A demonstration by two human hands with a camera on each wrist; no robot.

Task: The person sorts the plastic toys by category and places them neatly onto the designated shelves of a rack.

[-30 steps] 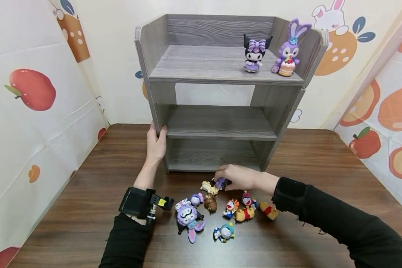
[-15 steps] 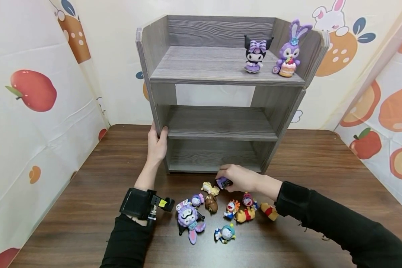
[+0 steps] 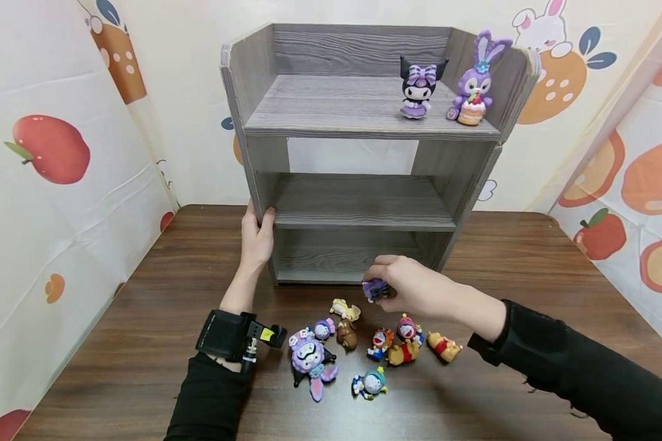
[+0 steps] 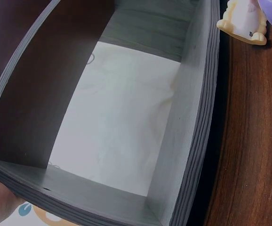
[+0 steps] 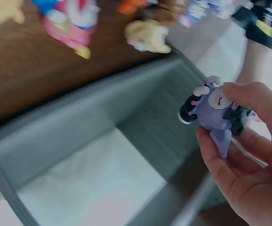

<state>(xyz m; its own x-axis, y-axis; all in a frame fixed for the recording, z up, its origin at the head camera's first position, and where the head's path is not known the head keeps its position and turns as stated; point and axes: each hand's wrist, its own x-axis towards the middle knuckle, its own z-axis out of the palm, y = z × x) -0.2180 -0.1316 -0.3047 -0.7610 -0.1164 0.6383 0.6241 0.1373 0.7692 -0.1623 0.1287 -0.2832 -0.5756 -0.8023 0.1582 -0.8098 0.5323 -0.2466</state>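
Note:
In the head view my left hand (image 3: pixel 257 239) grips the left side panel of a grey wooden shelf unit (image 3: pixel 364 133), thumb on its front edge. My right hand (image 3: pixel 414 283) pinches a small purple and black figurine (image 5: pixel 213 110) between thumb and fingers, raised off the table just before the bottom shelf. The right wrist view shows that figurine's round purple body and white patches. Two figurines stand upright on the top shelf: a black-and-purple one (image 3: pixel 417 89) and a purple rabbit with a cake (image 3: pixel 474 86).
Several small figurines lie on the wooden table (image 3: pixel 198 343) before the shelf, among them a yellow one (image 3: pixel 345 309), a brown one (image 3: pixel 346 334), a large purple one (image 3: pixel 310 358), a teal-hatted one (image 3: pixel 371 383) and a yellow bear in red (image 3: pixel 444 347). Fruit-patterned sheets hang behind.
My right hand has lifted the purple and black figurine from beside the yellow one and moved slightly up and to the right. The left hand keeps its grip on the shelf unit.

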